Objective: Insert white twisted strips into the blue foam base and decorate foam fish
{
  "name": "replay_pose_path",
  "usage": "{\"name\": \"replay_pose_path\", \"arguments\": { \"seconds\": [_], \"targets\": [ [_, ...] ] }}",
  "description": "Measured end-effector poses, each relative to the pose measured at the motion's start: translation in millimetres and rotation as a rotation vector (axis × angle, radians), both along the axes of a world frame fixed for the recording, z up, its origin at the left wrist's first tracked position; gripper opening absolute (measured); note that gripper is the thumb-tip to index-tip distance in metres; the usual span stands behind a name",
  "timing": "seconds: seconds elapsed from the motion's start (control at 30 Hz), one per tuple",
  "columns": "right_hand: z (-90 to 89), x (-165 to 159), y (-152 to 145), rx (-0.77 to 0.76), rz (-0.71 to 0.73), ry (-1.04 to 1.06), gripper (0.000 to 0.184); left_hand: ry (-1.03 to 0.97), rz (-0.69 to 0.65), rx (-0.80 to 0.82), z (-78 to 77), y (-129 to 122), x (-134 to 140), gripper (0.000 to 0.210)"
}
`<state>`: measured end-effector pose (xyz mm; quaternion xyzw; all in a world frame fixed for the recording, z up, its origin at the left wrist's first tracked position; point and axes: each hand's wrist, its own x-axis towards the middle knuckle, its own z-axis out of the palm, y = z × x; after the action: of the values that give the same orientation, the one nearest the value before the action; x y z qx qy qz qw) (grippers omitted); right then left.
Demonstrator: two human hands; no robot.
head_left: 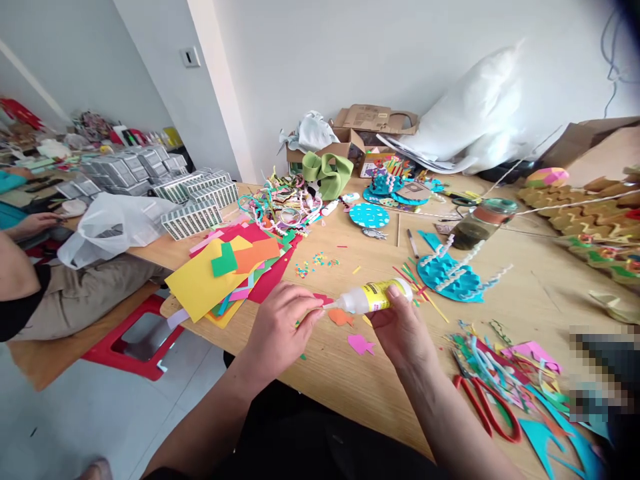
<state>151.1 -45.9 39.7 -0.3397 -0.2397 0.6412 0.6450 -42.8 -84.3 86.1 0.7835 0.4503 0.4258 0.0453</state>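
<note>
My right hand point(400, 327) is wrapped round the base of a white glue bottle point(377, 295) with a yellow label, which lies level with its nozzle to the left. My left hand point(283, 327) pinches the tip of that nozzle between thumb and forefinger. Whether a cap is on the tip I cannot tell. Under the bottle, on the table, lie an orange paper fish point(341, 318) and a pink paper fish point(361, 344). A red paper piece shows partly behind the nozzle.
Coloured paper sheets point(200, 280) lie at the left. Red-handled scissors point(487, 407) rest among paper scraps at the right. Beyond are a blue egg-carton piece point(450, 277), a glass jar point(480, 223) and small confetti point(317, 260). Another person point(30, 280) sits at the left.
</note>
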Motion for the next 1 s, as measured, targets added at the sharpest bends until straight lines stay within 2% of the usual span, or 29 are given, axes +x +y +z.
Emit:
{"name": "replay_pose_path", "arguments": {
  "seconds": [0.13,0.3,0.43,0.63,0.8,1.0],
  "targets": [
    [4.3,-1.2,-2.1,-0.005,-0.021,0.032,0.025,0.119,0.002,0.051,1.8,1.0,2.0,0.011],
    [4.9,-0.8,-2.5,0.008,-0.020,0.007,0.024,0.236,0.024,0.037,6.7,1.1,4.4,0.013],
    [3.8,0.3,-3.6,0.018,-0.025,-0.035,0.025,0.326,-0.006,0.024,10.9,2.4,6.2,0.017],
    [0.7,2.2,-4.7,0.034,-0.029,-0.085,0.024,0.289,-0.074,-0.027,14.2,9.4,7.0,0.019],
    [-3.2,5.3,-3.5,0.015,-0.026,-0.035,0.022,0.122,-0.095,-0.231,11.1,18.1,7.0,0.017],
    [-9.4,8.0,-1.5,-0.043,-0.022,0.052,0.020,-0.159,-0.129,-0.707,3.9,29.9,2.8,0.008]
  ]
}}
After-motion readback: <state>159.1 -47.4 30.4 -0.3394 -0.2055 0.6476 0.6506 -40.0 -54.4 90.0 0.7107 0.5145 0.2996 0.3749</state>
